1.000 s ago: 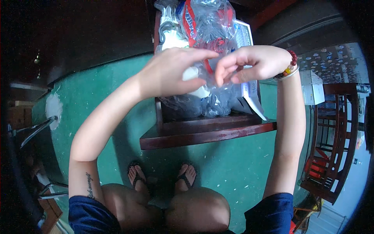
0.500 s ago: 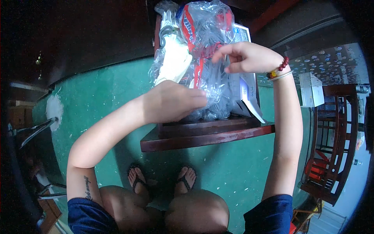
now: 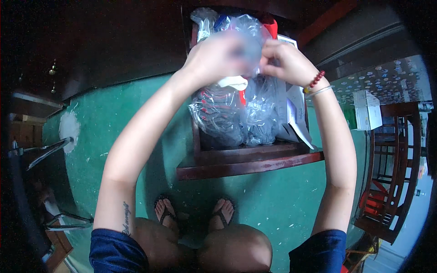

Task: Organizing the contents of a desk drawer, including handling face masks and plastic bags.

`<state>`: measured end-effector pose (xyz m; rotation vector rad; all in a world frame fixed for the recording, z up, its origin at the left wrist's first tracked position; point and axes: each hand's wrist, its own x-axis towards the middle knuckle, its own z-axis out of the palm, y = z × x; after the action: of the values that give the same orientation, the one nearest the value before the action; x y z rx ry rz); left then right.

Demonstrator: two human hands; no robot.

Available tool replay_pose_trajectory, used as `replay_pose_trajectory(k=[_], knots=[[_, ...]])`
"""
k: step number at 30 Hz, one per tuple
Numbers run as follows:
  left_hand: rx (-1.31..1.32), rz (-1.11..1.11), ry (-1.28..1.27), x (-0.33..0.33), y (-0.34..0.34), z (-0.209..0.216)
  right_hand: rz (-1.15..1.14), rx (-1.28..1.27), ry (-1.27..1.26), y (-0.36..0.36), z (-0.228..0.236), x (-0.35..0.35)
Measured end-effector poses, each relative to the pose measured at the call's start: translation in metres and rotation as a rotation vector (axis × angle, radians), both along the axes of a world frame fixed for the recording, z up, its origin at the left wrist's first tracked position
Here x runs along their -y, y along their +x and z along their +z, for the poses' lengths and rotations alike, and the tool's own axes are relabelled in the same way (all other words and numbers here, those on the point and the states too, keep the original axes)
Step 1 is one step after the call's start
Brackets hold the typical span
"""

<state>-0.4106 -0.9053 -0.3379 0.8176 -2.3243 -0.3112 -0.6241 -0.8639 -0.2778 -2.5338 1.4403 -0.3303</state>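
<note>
Both hands are inside an open dark wooden drawer (image 3: pixel 250 164) packed with clear plastic bags. My left hand (image 3: pixel 211 57) is over the far part of the contents, its fingers smeared by motion and partly hidden. Beside it, my right hand (image 3: pixel 291 63) curls its fingers against a crinkled clear plastic bag (image 3: pixel 249 25), apparently pinching it. Below the left hand a bit of white cloth (image 3: pixel 234 82) shows. Nearer lie a clear bag of grey items with red bands (image 3: pixel 218 113) and another clear bag of grey items (image 3: pixel 261 111).
A white booklet or flat box (image 3: pixel 296 116) stands along the drawer's right side. Dark furniture (image 3: pixel 114 45) rises at the far left. On the right are a white box (image 3: pixel 368 110) and a wooden chair (image 3: pixel 391 173). The floor (image 3: pixel 150 109) is green.
My left hand has moved farther into the drawer, uncovering the near bag with red bands. The large white item has left its place at left. My right hand stays close by, fingers more curled.
</note>
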Motion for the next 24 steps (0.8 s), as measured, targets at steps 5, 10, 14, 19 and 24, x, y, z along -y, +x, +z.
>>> replay_pose_trajectory(k=[5, 10, 14, 19, 24], knots=[[-0.09, 0.108, 0.034, 0.002, 0.012, -0.003, 0.234, -0.053, 0.019, -0.004, 0.009, -0.013], [-0.139, 0.03, 0.084, -0.007, 0.013, 0.009, 0.234, 0.008, -0.079, -0.001, 0.011, -0.012], [-0.495, -0.132, 0.488, -0.004, -0.004, 0.002, 0.064, 0.367, 0.194, 0.0, 0.001, 0.002], [-0.89, -0.225, 1.003, 0.002, -0.019, 0.004, -0.062, 0.826, 0.24, 0.004, -0.005, 0.004], [-1.109, -0.689, 1.301, 0.023, -0.003, -0.02, -0.212, 0.95, 0.137, -0.007, -0.008, 0.01]])
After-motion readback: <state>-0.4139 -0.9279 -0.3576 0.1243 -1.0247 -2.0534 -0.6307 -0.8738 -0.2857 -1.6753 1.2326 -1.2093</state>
